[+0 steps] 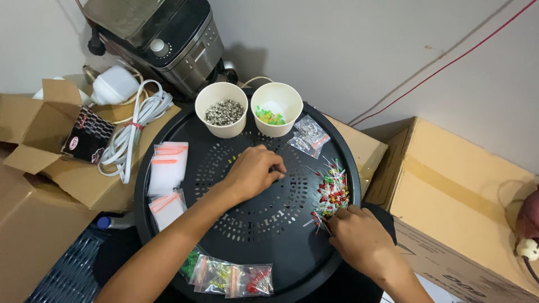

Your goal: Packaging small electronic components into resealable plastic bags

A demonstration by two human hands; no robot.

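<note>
Hands: right hand point(359, 238) near tray point(281, 269) rim, left hand point(254, 171) at open centre.

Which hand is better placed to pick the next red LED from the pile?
Right. The right hand already touches the lower edge of the LED pile on the black tray. The left hand rests mid-tray, apart from the pile.

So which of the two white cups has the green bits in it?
The right-hand cup, nearer the clear bags. It holds green and yellow pieces; the left-hand cup beside it holds small silvery-grey bits.
</note>
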